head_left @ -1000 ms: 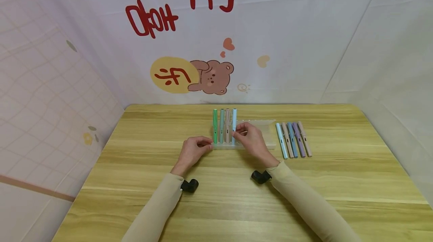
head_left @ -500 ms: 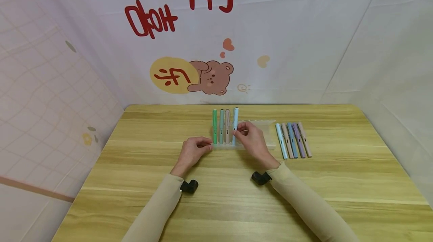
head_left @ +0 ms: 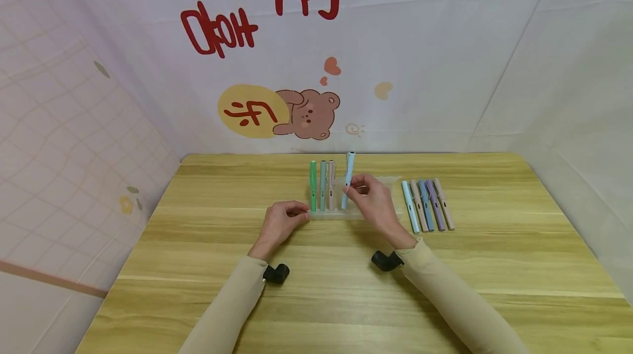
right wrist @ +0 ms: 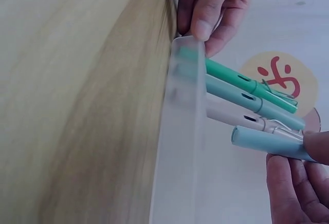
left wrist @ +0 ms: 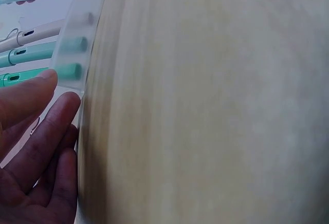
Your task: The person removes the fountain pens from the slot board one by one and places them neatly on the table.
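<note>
My right hand [head_left: 377, 200] pinches a light blue pen [head_left: 349, 170] between thumb and fingers, slightly tilted. In the right wrist view the lower end of this pen [right wrist: 264, 142] is out of the clear pen rack [right wrist: 177, 147], apart from its base. Three pens stand upright in the rack's left part: a green pen [head_left: 313, 184], a grey-green pen [head_left: 323, 186] and a pale pinkish pen [head_left: 332, 189]. My left hand [head_left: 284, 225] holds the rack's left end, with the thumb [left wrist: 43, 88] and fingertips right at its corner.
To the right of the rack, several capped pens [head_left: 426, 205] lie side by side on the wooden table [head_left: 321, 299]. Behind the table hangs a white cloth backdrop [head_left: 420, 68] with red lettering and a printed bear.
The light blue pen has come up out of its place in the rack and moved a little right, tilting, with my right hand. My left hand stays at the rack's end.
</note>
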`<state>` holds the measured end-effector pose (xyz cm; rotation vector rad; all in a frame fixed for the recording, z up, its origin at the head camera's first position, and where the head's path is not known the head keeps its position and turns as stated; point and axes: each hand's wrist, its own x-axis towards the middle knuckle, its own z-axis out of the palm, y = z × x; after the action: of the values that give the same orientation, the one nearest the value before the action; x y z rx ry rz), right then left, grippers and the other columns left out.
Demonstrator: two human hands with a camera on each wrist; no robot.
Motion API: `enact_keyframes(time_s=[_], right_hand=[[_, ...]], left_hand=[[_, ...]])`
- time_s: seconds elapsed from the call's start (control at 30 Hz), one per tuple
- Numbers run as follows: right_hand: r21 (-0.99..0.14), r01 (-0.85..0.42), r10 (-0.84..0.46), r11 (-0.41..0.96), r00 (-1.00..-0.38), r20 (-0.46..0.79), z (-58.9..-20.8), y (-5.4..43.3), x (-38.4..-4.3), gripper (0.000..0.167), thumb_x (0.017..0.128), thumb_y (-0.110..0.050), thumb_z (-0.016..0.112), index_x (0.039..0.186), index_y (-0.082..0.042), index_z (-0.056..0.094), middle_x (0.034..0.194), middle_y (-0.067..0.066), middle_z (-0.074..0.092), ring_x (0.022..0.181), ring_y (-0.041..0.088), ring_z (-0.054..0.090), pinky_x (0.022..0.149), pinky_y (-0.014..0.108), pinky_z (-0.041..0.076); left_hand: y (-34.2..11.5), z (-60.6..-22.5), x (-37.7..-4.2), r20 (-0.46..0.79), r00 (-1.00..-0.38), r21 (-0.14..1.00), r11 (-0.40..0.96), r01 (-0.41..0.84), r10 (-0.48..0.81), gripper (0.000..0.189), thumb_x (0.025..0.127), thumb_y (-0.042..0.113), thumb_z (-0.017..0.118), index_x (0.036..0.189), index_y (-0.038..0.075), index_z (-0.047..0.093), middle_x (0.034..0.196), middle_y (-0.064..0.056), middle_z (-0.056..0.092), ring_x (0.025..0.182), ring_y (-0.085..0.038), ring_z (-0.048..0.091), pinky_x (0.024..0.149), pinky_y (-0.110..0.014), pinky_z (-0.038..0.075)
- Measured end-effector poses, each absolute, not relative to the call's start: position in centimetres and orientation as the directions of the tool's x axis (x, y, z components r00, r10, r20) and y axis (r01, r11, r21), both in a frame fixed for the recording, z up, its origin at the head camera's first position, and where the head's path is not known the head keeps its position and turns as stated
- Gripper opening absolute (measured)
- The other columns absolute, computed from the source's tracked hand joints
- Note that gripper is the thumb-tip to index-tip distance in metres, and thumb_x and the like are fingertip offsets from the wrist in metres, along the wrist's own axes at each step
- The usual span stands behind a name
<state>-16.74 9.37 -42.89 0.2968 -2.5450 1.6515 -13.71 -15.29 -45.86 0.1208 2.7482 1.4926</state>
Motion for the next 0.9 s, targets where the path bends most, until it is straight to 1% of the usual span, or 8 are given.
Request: enact_keyframes(time_s=[0.17,0.3,0.53,0.73,0.83,0.9], right_hand=[[-0.894,-0.217,-0.117,0.392,-0.976,0.185,-42.5,9.9,-16.5,0.026,0.098,-0.020,0.074,0.115,-0.002,0.067,0.109,0.013,0.072,0.100,0.029,0.071,0.084,0.041,0.059],[-0.899,-0.208,-0.108,0.385,-0.978,0.180,-42.1,10.5,-16.3,0.025,0.099,-0.021,0.074,0.114,-0.003,0.067,0.108,0.012,0.071,0.100,0.028,0.071,0.085,0.042,0.059],[-0.900,-0.210,-0.097,0.382,-0.978,0.187,-41.8,11.6,-16.1,0.026,0.098,-0.019,0.074,0.115,0.000,0.068,0.109,0.015,0.071,0.099,0.030,0.071,0.084,0.035,0.058],[-0.878,-0.239,-0.105,0.414,-0.971,0.215,-41.6,12.6,-15.8,0.026,0.099,-0.020,0.074,0.115,-0.001,0.069,0.108,0.014,0.072,0.099,0.030,0.072,0.086,0.039,0.059],[-0.874,-0.246,-0.109,0.419,-0.969,0.220,-41.6,13.1,-15.7,0.027,0.099,-0.022,0.073,0.116,-0.001,0.069,0.108,0.014,0.072,0.099,0.030,0.072,0.086,0.039,0.058],[-0.874,-0.242,-0.106,0.421,-0.970,0.218,-41.7,13.3,-15.6,0.027,0.099,-0.022,0.073,0.116,-0.001,0.069,0.108,0.013,0.072,0.099,0.029,0.071,0.086,0.037,0.058]], left_hand=[[-15.4,-45.8,-13.8,0.025,-0.997,0.840,0.539,0.060,0.073,0.013,0.091,0.011,0.080,0.105,0.011,0.082,0.097,0.001,0.078,0.091,-0.017,0.071,0.087,-0.040,0.056],[-15.4,-45.8,-13.9,0.021,-0.997,0.840,0.539,0.056,0.071,0.013,0.091,0.011,0.080,0.105,0.011,0.082,0.096,0.001,0.078,0.091,-0.017,0.072,0.087,-0.040,0.056],[-15.3,-45.8,-14.0,0.015,-0.997,0.840,0.539,0.052,0.072,0.013,0.091,0.011,0.080,0.105,0.010,0.082,0.096,0.001,0.078,0.091,-0.017,0.072,0.087,-0.040,0.056],[-15.3,-45.8,-13.9,0.011,-0.998,0.838,0.544,0.047,0.070,0.013,0.091,0.012,0.080,0.105,0.011,0.082,0.096,0.002,0.078,0.091,-0.017,0.072,0.088,-0.041,0.056],[-15.3,-45.7,-13.9,0.010,-0.998,0.838,0.544,0.044,0.067,0.013,0.091,0.012,0.080,0.105,0.012,0.082,0.096,0.002,0.078,0.091,-0.017,0.072,0.088,-0.040,0.056],[-15.3,-45.7,-13.9,0.011,-0.998,0.837,0.546,0.045,0.066,0.014,0.091,0.012,0.080,0.105,0.012,0.082,0.096,0.002,0.078,0.091,-0.017,0.072,0.087,-0.040,0.056]])
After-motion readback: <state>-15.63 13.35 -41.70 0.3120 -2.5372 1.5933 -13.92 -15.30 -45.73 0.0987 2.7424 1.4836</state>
